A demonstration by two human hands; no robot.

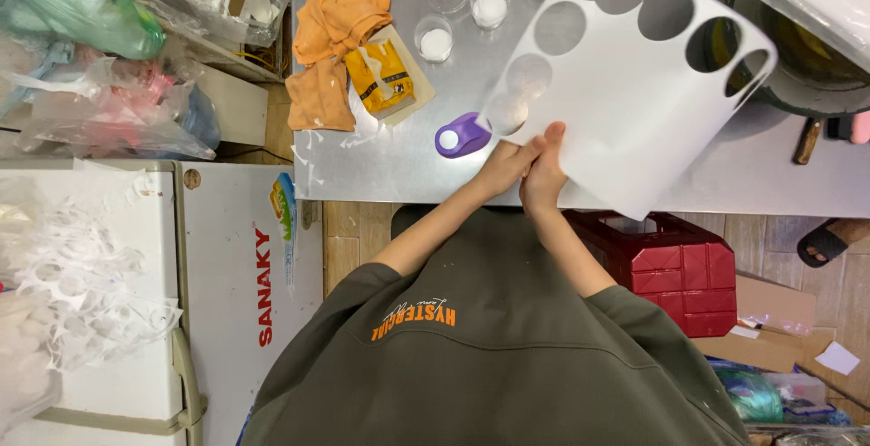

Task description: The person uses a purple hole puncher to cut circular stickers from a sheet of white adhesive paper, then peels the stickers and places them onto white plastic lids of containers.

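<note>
A large white sheet [625,111] with a row of round holes along its far edge curves up over the metal table [399,169]. My right hand [544,174] grips its near left edge, thumb up against the paper. My left hand [504,165] is pressed beside the right one and pinches the same edge. Just left of my left hand, a purple hole punch [460,135] sits on the table, and the sheet's corner reaches into it.
An orange cloth [331,47], a yellow packet [381,74] and small clear cups [436,41] holding white discs lie farther back. A dark pan [797,92] stands at right. A red crate [675,265] sits under the table. At left stands a white chest freezer [217,319] with paper scraps [72,292].
</note>
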